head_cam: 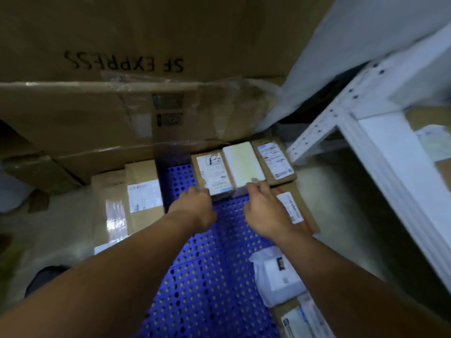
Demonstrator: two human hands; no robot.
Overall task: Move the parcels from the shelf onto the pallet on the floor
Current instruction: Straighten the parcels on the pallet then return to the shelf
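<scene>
A blue perforated pallet (202,276) lies on the floor below me. Three parcels sit in a row at its far end: a brown one with a white label (214,172), a plain white one (242,163) and a brown labelled one (274,161). My left hand (196,207) is at the near left corner of the first brown parcel, its fingers hidden behind its back. My right hand (264,213) reaches forward, fingertips touching the near edge of the white parcel. Neither hand lifts anything.
Cardboard boxes (136,193) stand on the pallet's left side. A flat brown parcel (296,211), a white bag (275,274) and another labelled parcel (300,320) line its right side. Large SF Express cartons (109,98) wall the back. A white metal shelf (366,132) stands at right.
</scene>
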